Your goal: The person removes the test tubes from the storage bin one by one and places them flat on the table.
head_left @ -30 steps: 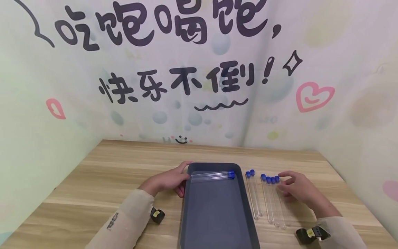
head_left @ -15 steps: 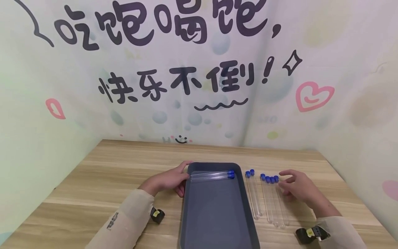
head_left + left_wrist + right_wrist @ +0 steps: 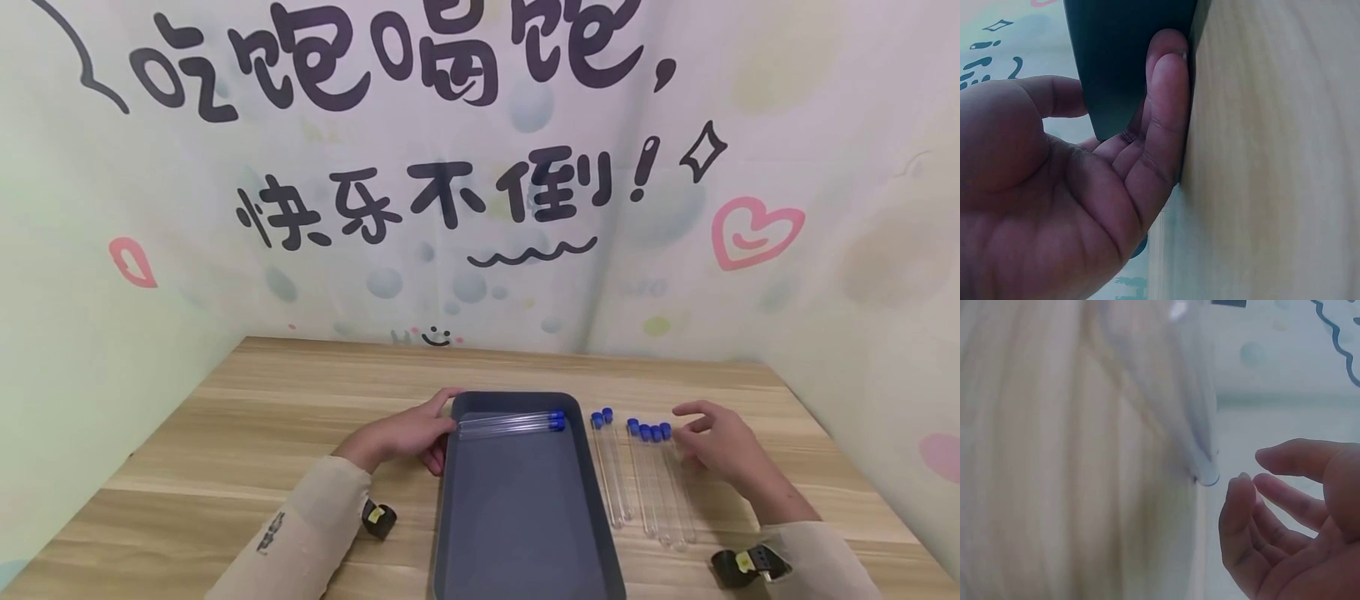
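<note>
My left hand (image 3: 401, 433) grips the left wall of a dark grey tray (image 3: 525, 517) near its far corner. In the left wrist view, the thumb and bent fingers (image 3: 1166, 119) lie on either side of the tray wall (image 3: 1119, 62). Two clear test tubes (image 3: 502, 426) with blue caps lie crosswise at the tray's far end. My right hand (image 3: 720, 446) hovers, fingers loosely bent, just right of several capped test tubes (image 3: 652, 492) lying side by side. The right wrist view shows a gap between its fingertips (image 3: 1269, 456) and the nearest tube (image 3: 1200, 465).
Two more capped test tubes (image 3: 611, 475) lie between the tray and the larger group. All rest on a wood-grain table (image 3: 300, 392). Behind it hangs a white printed backdrop (image 3: 360, 292). Black wrist cameras (image 3: 378, 518) are strapped at both sleeves.
My right hand has lifted very slightly away from the blue caps. The left hand, the tray and the test tubes keep their places.
</note>
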Tool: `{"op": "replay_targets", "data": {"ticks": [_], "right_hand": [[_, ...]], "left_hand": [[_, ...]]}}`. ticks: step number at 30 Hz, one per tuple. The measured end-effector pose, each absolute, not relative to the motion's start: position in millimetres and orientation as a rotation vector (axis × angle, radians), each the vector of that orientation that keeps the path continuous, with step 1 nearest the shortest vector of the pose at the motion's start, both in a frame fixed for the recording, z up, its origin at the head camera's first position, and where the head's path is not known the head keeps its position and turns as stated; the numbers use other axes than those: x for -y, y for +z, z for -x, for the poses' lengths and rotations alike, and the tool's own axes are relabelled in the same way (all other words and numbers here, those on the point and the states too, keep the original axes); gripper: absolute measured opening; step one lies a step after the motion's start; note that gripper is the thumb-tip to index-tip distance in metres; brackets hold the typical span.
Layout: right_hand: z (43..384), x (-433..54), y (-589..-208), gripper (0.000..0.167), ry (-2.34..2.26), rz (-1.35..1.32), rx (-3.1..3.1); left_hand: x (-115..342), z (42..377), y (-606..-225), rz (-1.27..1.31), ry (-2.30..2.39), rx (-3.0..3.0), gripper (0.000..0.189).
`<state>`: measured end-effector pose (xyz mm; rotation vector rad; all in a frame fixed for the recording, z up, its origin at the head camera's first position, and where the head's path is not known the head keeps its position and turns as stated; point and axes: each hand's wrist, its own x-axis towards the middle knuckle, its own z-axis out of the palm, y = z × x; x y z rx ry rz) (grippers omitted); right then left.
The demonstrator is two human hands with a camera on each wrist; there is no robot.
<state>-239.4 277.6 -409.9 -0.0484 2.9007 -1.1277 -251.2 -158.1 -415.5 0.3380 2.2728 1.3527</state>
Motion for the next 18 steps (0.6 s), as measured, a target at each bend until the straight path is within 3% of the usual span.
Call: {"op": "replay_targets", "data": {"ticks": [18], "right_hand": [[222, -245, -388, 0.045, -1.302, 0.188, -2.850]], "left_hand": [[157, 251, -416, -0.339, 1.353, -2.265, 0.062]]}}
